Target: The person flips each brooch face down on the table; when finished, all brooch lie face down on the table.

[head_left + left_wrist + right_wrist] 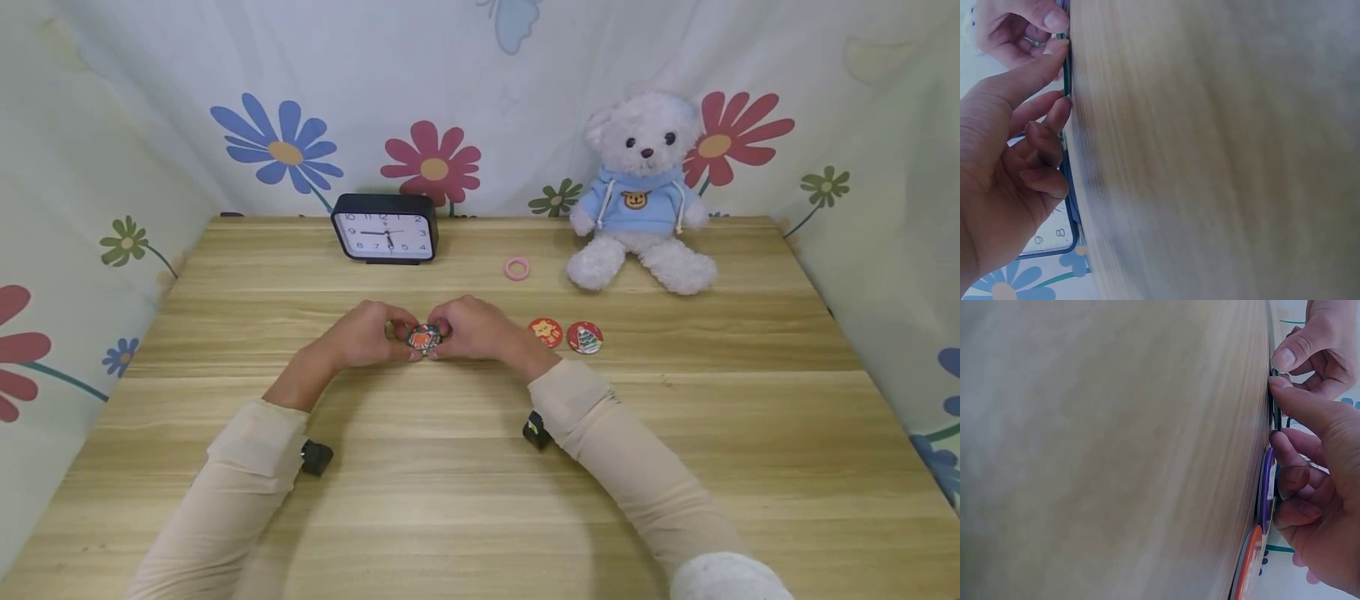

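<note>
A round badge with a dark green rim and a red-orange picture is held between both hands, low over the wooden table. My left hand pinches its left edge with thumb and fingertips. From the other side, my right hand pinches the right edge. Seen edge-on in the right wrist view, the badge is a thin dark disc close to the tabletop. To the right of the hands lie two red badges: one with a yellow cartoon animal, the other with a Christmas tree.
A black desk clock stands behind the left hand. Further right lies a small pink ring. At the back right sits a white teddy bear in a blue hoodie. Flowered cloth hangs along the table's far edge.
</note>
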Tool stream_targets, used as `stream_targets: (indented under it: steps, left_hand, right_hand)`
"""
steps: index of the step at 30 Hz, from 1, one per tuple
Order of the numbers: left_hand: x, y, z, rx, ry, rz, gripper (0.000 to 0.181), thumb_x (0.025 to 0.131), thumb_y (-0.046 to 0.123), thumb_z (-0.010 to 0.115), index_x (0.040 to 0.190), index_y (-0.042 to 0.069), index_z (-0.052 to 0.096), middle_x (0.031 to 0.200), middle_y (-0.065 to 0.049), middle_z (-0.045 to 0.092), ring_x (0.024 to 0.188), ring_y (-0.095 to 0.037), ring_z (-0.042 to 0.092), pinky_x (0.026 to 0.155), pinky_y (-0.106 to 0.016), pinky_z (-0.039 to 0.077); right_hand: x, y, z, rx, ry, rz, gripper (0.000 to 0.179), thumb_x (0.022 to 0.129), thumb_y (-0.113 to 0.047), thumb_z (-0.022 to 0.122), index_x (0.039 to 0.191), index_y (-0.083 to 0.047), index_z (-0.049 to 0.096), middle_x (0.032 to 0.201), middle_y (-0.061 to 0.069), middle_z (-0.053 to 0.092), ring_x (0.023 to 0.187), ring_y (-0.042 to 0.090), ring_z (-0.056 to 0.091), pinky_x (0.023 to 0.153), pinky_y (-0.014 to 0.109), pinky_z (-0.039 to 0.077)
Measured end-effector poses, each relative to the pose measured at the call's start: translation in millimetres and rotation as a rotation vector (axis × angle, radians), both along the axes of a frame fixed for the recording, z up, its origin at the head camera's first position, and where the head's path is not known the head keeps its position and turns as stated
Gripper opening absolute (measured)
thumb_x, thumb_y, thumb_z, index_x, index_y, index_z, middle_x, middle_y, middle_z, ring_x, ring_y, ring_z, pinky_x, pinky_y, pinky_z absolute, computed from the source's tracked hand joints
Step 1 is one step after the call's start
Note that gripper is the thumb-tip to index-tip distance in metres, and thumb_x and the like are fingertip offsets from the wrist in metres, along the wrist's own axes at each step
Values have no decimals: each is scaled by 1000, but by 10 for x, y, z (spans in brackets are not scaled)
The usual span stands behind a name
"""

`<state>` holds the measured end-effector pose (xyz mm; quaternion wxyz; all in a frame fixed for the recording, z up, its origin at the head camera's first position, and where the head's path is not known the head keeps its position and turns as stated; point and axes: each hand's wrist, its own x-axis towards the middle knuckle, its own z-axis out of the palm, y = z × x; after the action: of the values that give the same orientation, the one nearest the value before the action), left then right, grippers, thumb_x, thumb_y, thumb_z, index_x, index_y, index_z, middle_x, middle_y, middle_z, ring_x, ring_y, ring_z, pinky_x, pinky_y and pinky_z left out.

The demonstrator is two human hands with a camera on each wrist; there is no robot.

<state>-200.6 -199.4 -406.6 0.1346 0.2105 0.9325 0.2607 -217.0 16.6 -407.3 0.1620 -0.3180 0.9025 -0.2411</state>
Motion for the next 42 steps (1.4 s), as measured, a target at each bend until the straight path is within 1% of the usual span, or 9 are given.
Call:
stream_targets:
  steps: [6,11,14,17,25,33,38,40,42]
  left_hand:
    - [-12,-9,-15,13,-4,-9,45,78,20,87,117,5,71,89,-5,70,84,-19,60,79,-33,47]
    - [-12,-16,-5,13,-4,-4,45,78,21,87,118,5,71,89,-5,70,84,-19,60,80,-34,47]
    - [-9,-12,5,16,-3,-7,46,78,21,87,118,5,70,89,-5,70,84,-19,61,81,-34,47]
    - [-7,-10,17,18,-10,-3,46,78,20,87,118,5,70,89,-6,71,84,-19,61,80,-33,47]
    - [-28,-23,10,16,-26,9,47,82,16,85,124,7,66,87,-6,71,83,-18,61,79,-33,46]
    - [-18,-24,26,28,-7,12,41,81,13,85,117,7,68,87,-7,73,83,-20,62,79,-33,46]
    - [-17,-29,28,38,12,27,38,80,11,85,113,8,67,87,-7,75,87,-23,65,87,-41,48]
    - [-15,-29,30,38,12,34,36,80,10,85,111,8,67,88,-8,76,89,-24,65,90,-43,49]
    - [-15,-28,32,39,11,41,35,80,9,84,111,7,67,90,-8,76,90,-25,66,90,-44,49]
  right_hand:
    - [-5,-13,-15,-6,-6,-20,46,84,-30,84,123,-11,70,95,0,68,86,13,60,81,28,49]
    - [-13,-24,-13,-16,-43,-48,48,84,-29,84,126,-11,68,97,0,70,89,14,61,83,29,49]
    - [-17,-24,-13,-22,-59,-59,47,84,-29,84,125,-12,68,95,0,70,88,13,61,83,28,48]
    - [-17,-25,-8,-24,-54,-55,45,84,-28,84,124,-12,68,93,0,70,87,14,61,83,28,47]
    - [-15,-31,0,-21,-61,-51,46,87,-26,82,126,-15,62,95,-1,71,89,14,62,85,30,47]
    - [-22,-21,-16,-50,-49,-30,46,87,-24,81,128,-17,62,95,0,72,87,12,63,86,30,49]
    - [-17,-19,-5,-77,-17,-16,46,87,-21,81,129,-16,62,93,1,72,85,12,63,84,30,49]
    - [-16,-20,-6,-82,-5,-17,44,87,-21,81,127,-16,63,93,1,72,85,13,63,83,30,49]
    - [-13,-21,-8,-85,9,-22,41,88,-20,81,124,-14,64,93,1,72,85,13,63,83,29,50]
